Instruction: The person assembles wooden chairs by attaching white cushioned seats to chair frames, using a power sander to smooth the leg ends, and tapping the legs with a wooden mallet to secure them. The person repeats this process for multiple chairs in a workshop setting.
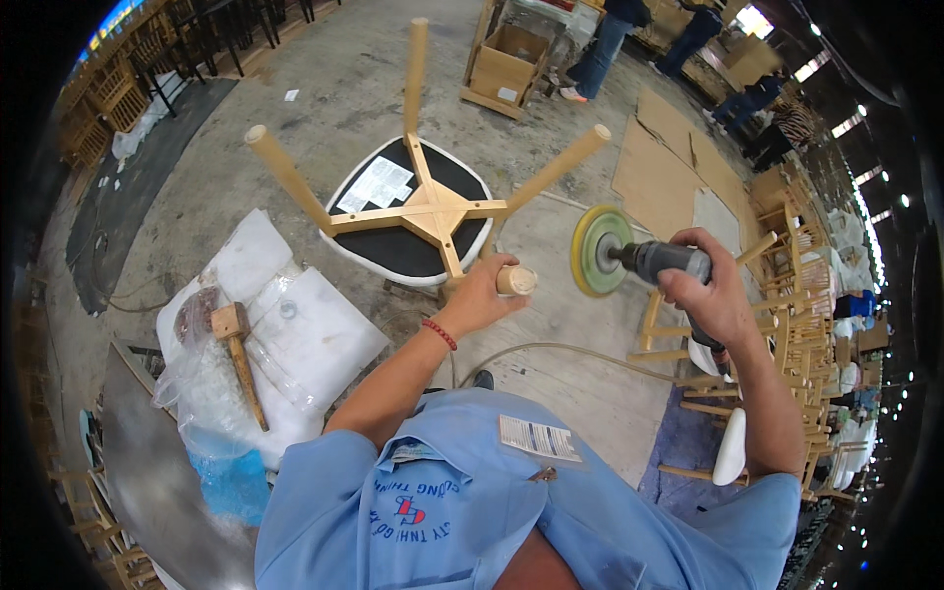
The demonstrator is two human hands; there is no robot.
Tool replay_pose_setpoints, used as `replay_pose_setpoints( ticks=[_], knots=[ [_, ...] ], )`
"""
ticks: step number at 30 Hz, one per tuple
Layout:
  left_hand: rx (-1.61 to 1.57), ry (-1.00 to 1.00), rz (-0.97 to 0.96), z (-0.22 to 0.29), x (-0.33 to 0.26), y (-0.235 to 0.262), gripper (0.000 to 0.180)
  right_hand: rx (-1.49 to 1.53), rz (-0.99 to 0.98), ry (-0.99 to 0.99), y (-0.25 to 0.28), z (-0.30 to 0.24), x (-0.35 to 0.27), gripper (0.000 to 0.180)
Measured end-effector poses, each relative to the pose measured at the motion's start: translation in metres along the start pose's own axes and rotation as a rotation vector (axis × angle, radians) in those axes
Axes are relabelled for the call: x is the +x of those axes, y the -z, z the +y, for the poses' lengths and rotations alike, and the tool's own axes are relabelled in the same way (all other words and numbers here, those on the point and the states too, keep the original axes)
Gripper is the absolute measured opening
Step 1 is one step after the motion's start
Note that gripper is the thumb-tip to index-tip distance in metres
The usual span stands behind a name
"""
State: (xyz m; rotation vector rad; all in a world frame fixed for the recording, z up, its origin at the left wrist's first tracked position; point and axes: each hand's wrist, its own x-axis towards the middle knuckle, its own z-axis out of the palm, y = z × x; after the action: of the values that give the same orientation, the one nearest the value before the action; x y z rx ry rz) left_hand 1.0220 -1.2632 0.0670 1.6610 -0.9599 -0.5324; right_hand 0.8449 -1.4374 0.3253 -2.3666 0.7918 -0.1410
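An upside-down wooden stool [436, 210] is in front of me, its four pale legs pointing up. A white rim surrounds the black underside of its seat. My left hand [480, 298] is wrapped round the nearest leg [516, 282], close to its tip. In my right hand [716, 293] is a grey handheld disc sander [669, 263], gripped by its body. Its round yellow-green disc [602, 252] faces left toward the stool, apart from the held leg. Whether the disc is spinning I cannot tell. What supports the stool is mostly hidden.
A wooden mallet [236, 354] lies on white foam sheets [329, 339] and clear plastic at left. A hose [565, 346] crosses the floor near me. Wooden stools or frames [777, 324] crowd the right. Cardboard [678, 147], a box [508, 64] and several people are farther off.
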Motion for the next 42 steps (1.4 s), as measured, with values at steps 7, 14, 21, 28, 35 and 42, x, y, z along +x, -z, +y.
replay_pose_setpoints(
  ticks=[7, 14, 21, 28, 35, 42],
  knots=[
    [-0.015, -0.083, 0.034, -0.009, 0.008, -0.010, 0.039, -0.235, -0.352, 0.171, -0.033, -0.038, 0.008, 0.047],
    [-0.063, -0.414, 0.112, -0.017, 0.012, -0.010, 0.028, -0.428, -0.468, 0.172, -0.063, -0.082, 0.034, 0.046],
    [-0.132, 0.004, 0.059, -0.006, 0.004, -0.010, 0.037, -0.475, -0.077, -0.033, -0.024, -0.032, 0.072, 0.056],
    [-0.080, -0.138, 0.101, -0.014, 0.008, -0.010, 0.036, -0.193, -0.232, 0.111, -0.046, -0.037, 0.011, 0.047],
    [-0.102, -0.058, 0.104, -0.010, 0.005, -0.014, 0.036, -0.261, -0.098, -0.002, -0.040, -0.023, 0.048, 0.046],
    [-0.101, -0.148, 0.088, -0.014, 0.008, -0.010, 0.034, -0.283, -0.377, 0.075, -0.045, -0.053, 0.029, 0.051]
  ],
)
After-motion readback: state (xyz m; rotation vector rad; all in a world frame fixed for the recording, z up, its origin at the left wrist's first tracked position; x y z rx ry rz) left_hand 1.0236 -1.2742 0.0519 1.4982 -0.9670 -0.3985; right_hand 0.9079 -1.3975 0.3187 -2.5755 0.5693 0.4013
